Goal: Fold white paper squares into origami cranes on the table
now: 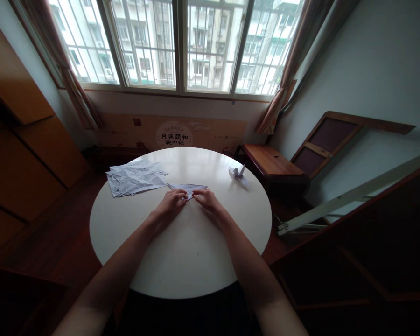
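A folded sheet of paper [188, 187], roughly a triangle with its long edge away from me, lies on the round white table [189, 242]. My left hand [174, 199] pinches its near left part, fingers bent together. From the other side my right hand [206, 199] grips the near right part between thumb and fingers. The two hands are close together, and they cover some of the paper's lower portion. Off to the right stands a folded paper crane [238, 175], apart from both hands.
A loose stack of creased paper sheets [136, 177] lies on the table's left side. Beyond the table's right edge is a low wooden stand [273, 159]. A printed cardboard panel [210, 130] leans under the barred window [210, 46]. Wooden cabinets [24, 154] stand at left.
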A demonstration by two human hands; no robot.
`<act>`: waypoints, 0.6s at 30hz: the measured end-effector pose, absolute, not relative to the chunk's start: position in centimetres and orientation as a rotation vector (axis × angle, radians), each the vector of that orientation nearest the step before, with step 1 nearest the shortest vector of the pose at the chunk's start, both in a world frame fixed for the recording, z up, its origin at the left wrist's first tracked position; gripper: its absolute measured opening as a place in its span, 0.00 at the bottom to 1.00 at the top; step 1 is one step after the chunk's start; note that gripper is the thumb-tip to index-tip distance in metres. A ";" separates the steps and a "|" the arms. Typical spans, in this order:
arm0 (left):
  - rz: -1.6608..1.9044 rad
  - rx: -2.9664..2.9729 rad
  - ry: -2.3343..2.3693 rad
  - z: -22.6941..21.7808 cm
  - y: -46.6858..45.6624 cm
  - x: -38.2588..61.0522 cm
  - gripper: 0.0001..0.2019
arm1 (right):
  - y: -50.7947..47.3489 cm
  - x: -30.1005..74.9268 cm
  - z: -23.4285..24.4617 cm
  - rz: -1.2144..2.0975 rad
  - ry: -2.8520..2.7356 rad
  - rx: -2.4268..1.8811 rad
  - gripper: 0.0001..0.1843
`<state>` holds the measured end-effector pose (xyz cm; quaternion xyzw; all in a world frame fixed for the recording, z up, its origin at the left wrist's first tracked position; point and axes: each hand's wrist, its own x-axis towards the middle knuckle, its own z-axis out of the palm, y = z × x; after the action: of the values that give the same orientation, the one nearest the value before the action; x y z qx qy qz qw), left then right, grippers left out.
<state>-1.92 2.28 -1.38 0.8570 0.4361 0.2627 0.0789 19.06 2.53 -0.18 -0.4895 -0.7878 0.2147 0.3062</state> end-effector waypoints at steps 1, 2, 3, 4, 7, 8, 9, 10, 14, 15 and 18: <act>0.787 2.567 1.310 -1.3 2.2 -1.9 0.11 | 2.5 19.1 -0.1 0.568 -2.084 -1.295 0.12; 0.787 2.569 1.315 -1.3 2.2 -1.9 0.11 | 2.4 19.0 -0.1 0.568 -2.082 -1.294 0.12; 0.787 2.571 1.317 -1.3 2.2 -1.8 0.12 | 2.4 19.0 -0.1 0.568 -2.081 -1.294 0.12; 0.789 2.573 1.315 -1.3 2.2 -1.8 0.12 | 2.4 19.0 -0.1 0.568 -2.081 -1.296 0.12; 0.800 2.568 1.295 -1.3 2.2 -1.9 0.11 | 2.5 19.1 -0.1 0.577 -2.082 -1.306 0.13; 0.804 2.565 1.290 -1.4 2.2 -1.9 0.11 | 2.5 19.1 -0.2 0.581 -2.085 -1.306 0.13; 0.805 2.563 1.289 -1.4 2.3 -2.0 0.11 | 2.5 19.1 -0.2 0.583 -2.087 -1.304 0.13; 0.803 2.563 1.293 -1.4 2.2 -2.0 0.11 | 2.5 19.0 -0.2 0.580 -2.087 -1.305 0.13; 0.783 2.577 1.300 -1.3 2.2 -2.0 0.11 | 2.5 19.0 -0.1 0.497 -2.067 -1.398 0.13; 0.783 2.579 1.296 -1.4 2.3 -1.9 0.11 | 2.5 19.0 -0.1 0.464 -2.051 -1.447 0.13; 0.803 2.578 1.292 -1.5 2.4 -1.9 0.10 | 2.7 19.3 -0.2 0.407 -1.986 -1.611 0.17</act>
<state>-1.94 2.36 -1.50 0.8589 0.4304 0.2676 0.0743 19.35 2.65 -0.20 -0.5985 -0.7380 0.1513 0.2726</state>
